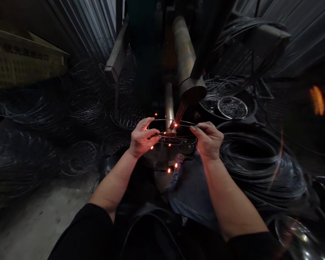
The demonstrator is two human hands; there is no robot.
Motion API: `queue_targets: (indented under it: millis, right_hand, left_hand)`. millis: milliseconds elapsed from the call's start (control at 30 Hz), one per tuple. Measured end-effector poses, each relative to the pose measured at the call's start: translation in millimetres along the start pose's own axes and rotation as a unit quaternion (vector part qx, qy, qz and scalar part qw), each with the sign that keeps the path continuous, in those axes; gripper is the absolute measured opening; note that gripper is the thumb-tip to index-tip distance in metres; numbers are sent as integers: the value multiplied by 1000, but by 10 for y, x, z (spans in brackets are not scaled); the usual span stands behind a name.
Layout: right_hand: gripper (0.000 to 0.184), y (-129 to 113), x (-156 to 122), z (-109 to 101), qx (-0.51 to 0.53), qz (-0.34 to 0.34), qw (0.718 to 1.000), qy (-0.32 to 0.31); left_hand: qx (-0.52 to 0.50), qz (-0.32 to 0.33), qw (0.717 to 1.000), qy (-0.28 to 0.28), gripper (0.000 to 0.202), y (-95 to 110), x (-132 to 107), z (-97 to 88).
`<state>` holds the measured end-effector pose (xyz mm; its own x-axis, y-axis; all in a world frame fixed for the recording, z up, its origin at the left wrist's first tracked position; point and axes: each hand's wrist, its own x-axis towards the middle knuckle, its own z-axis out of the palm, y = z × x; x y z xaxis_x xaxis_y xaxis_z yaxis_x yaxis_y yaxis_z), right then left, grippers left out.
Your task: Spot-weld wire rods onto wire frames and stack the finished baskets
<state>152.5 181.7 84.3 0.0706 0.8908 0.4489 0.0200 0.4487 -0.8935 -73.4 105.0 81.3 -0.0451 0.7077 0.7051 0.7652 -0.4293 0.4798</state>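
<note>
Both of my hands hold a round wire frame (184,125) level between them. With thumb and fingers curved around its left side, my left hand (141,140) grips the wires. On the opposite side, my right hand (209,140) pinches the upper wire ring between thumb and fingertips. A slanted electrode tip (181,112) of a welding machine comes down onto the ring, below a thick metal cylinder (185,54). Behind and under it stands a thinner metal rod (169,99), its lower end partly hidden by the wires. Bright orange sparks (176,125) glow at the contact and fall below.
A large coil of wire (243,169) lies close by on the right. Behind it a dark tub holds a round dish (233,107) of small pieces. Round wire frames (81,159) pile up on the left. A shiny metal dish (298,234) sits at lower right.
</note>
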Motion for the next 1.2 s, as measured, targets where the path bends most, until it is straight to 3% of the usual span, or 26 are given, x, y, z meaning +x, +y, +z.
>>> queue_targets:
  millis: [133, 200, 267, 333, 367, 467, 533, 633, 700, 767, 833, 1000, 1200]
  right_hand:
    - [21, 145, -3, -172, 76, 18, 996, 44]
    - [29, 263, 0, -311, 101, 68, 992, 15]
    - [35, 384, -1, -433, 112, 133, 984, -49]
    - [34, 457, -20, -511, 110, 166, 977, -75]
    - [33, 461, -41, -533, 105, 167, 978, -69]
    - [26, 308, -178, -539, 91, 131, 986, -44]
    - [19, 98, -325, -500, 75, 90, 992, -44]
    - [9, -241, -537, -388, 19, 39, 997, -58]
    - [6, -402, -610, -301, -8, 21, 998, -57]
    - [4, -485, -622, -221, -19, 6, 998, -55]
    - [3, -509, -599, -150, -28, -6, 998, -56]
    - [4, -515, -515, -6, -84, -50, 994, -38]
    - [9, -565, -429, 96, -150, -77, 985, -39]
  left_hand:
    - [41, -7, 999, 30, 38, 119, -21, -96]
    - [68, -23, 994, 81, 51, 273, -133, -106]
    - [46, -52, 993, 96, 45, 452, -313, -18]
    - [-17, -112, 992, 57, 39, 596, -510, 172]
    - [-50, -155, 986, 39, 47, 640, -594, 290]
    - [-158, -298, 941, 22, 84, 663, -717, 611]
    - [-256, -359, 898, 15, 99, 639, -694, 730]
    - [-413, -408, 814, 17, 104, 637, -585, 775]
    - [-496, -440, 747, 50, 105, 661, -509, 770]
    - [-554, -465, 685, 90, 106, 681, -449, 767]
    - [-580, -484, 647, 104, 100, 678, -409, 769]
    - [-585, -507, 627, 90, 58, 625, -364, 744]
    - [-573, -527, 623, 81, 50, 638, -308, 655]
